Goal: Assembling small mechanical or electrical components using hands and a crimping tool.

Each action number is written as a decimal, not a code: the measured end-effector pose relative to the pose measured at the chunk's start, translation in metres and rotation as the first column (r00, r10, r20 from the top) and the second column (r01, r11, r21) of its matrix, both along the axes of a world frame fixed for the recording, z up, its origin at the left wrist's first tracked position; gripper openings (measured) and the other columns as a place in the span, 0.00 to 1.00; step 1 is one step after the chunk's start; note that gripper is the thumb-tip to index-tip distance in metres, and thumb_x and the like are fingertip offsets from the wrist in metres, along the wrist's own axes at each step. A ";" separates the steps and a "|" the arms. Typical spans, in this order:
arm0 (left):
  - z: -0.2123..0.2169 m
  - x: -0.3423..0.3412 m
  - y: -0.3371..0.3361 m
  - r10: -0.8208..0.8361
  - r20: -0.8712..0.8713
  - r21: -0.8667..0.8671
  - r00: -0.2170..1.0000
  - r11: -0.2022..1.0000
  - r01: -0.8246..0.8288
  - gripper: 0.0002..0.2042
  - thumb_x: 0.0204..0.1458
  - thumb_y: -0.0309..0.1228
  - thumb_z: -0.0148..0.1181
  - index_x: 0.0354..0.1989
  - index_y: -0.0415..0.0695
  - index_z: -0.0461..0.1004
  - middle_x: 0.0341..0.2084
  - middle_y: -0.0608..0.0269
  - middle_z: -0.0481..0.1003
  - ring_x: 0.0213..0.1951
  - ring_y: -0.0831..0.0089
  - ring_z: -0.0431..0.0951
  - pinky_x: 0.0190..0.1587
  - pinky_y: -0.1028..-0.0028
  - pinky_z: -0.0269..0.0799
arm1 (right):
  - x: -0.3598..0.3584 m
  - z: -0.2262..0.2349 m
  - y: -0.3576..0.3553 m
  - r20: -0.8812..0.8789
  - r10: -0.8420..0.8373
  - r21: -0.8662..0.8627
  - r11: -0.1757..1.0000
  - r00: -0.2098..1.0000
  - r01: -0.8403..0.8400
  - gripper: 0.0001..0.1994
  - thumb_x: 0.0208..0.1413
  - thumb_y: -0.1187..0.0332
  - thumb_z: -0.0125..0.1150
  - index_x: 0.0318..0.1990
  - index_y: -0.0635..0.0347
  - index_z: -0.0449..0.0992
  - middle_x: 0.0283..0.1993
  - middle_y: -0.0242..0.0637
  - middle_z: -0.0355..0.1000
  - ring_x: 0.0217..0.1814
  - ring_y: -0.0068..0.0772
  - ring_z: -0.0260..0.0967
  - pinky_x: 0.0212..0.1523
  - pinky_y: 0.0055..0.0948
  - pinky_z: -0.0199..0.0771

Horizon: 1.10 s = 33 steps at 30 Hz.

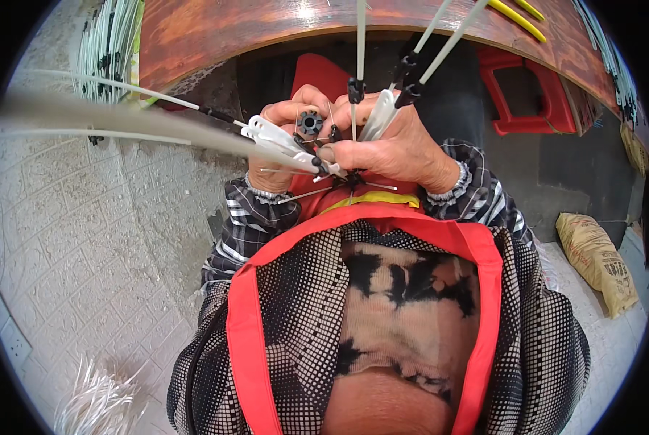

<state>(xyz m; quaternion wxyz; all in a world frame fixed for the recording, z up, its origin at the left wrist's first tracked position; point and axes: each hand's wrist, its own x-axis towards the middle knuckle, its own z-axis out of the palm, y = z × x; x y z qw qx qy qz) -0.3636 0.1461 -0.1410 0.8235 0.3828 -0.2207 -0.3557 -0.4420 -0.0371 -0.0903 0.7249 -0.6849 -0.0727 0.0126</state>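
Nearest, your red-edged apron (248,341) is filling the lower frame. Above it, your left hand (284,138) and right hand (393,148) are pressing together, both pinching a bundle of white rods (281,141). Your left fingers are clamping a small black toothed hub (310,122). Rods are fanning toward 9, 12 and 1 o'clock. Beyond, at 12 o'clock, the brown table (216,29); at 2 o'clock, a red stool (527,94).

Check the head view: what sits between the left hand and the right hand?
In the head view, a small black toothed hub sits between the left hand and the right hand, with thin white rods fanning out from it and white clips beside it.
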 end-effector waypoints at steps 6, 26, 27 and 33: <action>0.011 -0.012 -0.001 0.126 0.125 0.074 0.984 0.988 -0.136 0.13 0.51 0.34 0.64 0.42 0.42 0.78 0.39 0.58 0.69 0.38 0.72 0.70 0.43 0.74 0.69 | 0.000 -0.001 0.000 -0.059 -0.016 0.090 0.996 0.998 0.021 0.07 0.42 0.79 0.66 0.31 0.67 0.78 0.26 0.30 0.73 0.29 0.18 0.68 0.30 0.21 0.68; 0.002 -0.016 -0.005 0.074 -0.165 -0.060 0.983 0.995 -0.085 0.09 0.55 0.28 0.57 0.41 0.39 0.78 0.34 0.57 0.69 0.35 0.70 0.72 0.38 0.77 0.72 | 0.000 -0.006 0.000 -0.008 -0.054 0.008 0.999 0.999 0.054 0.07 0.41 0.79 0.64 0.31 0.67 0.78 0.26 0.30 0.73 0.28 0.18 0.68 0.30 0.22 0.68; 0.005 -0.017 -0.006 0.084 -0.167 -0.051 0.982 0.994 -0.094 0.09 0.55 0.28 0.56 0.41 0.38 0.78 0.34 0.57 0.69 0.35 0.70 0.72 0.38 0.77 0.72 | 0.000 -0.006 0.000 -0.012 -0.057 0.011 0.998 0.998 0.057 0.07 0.41 0.79 0.64 0.31 0.67 0.78 0.26 0.30 0.73 0.28 0.18 0.68 0.30 0.22 0.68; 0.016 -0.016 -0.003 0.018 -0.284 -0.101 0.959 0.994 -0.049 0.10 0.56 0.30 0.55 0.39 0.35 0.76 0.35 0.56 0.69 0.36 0.68 0.72 0.42 0.73 0.72 | -0.002 -0.004 0.001 -0.007 -0.062 -0.017 0.998 0.998 0.062 0.06 0.42 0.79 0.63 0.31 0.67 0.78 0.26 0.29 0.73 0.27 0.17 0.69 0.29 0.21 0.69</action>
